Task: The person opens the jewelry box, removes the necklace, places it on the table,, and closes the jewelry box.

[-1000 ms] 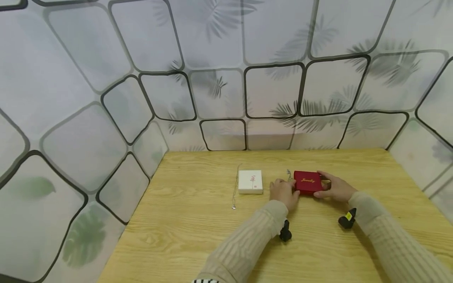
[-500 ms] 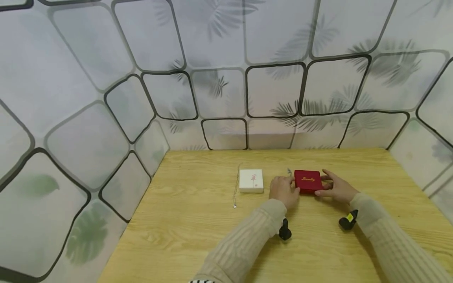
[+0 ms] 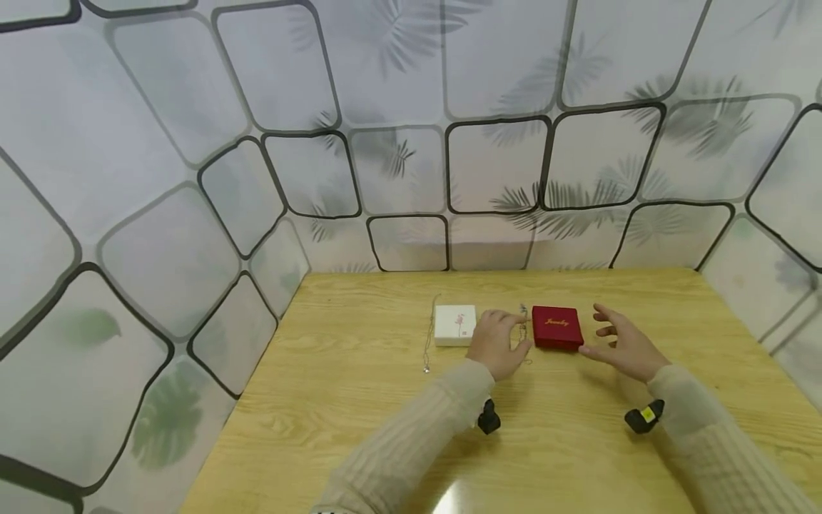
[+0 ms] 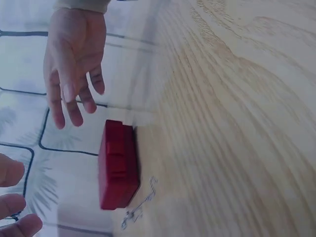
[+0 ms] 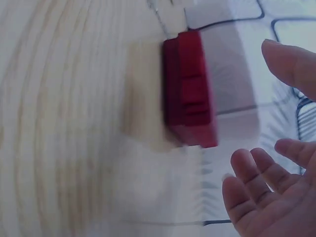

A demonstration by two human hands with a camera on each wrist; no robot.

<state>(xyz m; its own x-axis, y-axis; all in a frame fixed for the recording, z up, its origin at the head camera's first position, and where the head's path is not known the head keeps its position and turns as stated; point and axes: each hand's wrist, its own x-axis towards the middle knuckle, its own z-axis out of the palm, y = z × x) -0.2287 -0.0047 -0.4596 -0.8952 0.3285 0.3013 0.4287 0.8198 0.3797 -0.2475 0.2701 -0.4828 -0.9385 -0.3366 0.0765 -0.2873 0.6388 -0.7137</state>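
Observation:
A red jewelry box point(image 3: 556, 328) with gold lettering lies closed on the wooden table. To its left is a thin silver chain point(image 4: 140, 202), partly behind my left hand in the head view. My left hand point(image 3: 497, 344) hovers between the chain and a white box point(image 3: 453, 325), its fingers loosely bent and holding nothing. On the red box's other side, my right hand point(image 3: 626, 348) is apart from it, with fingers spread. The right wrist view shows the red box point(image 5: 190, 89) standing clear of the right hand's fingers point(image 5: 247, 185).
A second silver chain with a small pendant point(image 3: 427, 369) lies along the white box's left side. The wooden table point(image 3: 308, 400) ends at a patterned wall covering point(image 3: 398, 171) at the back and sides.
Both hands have come off the red box. The left moved left toward the white box, uncovering more of the chain; the right drew back to the right. The red box stays put.

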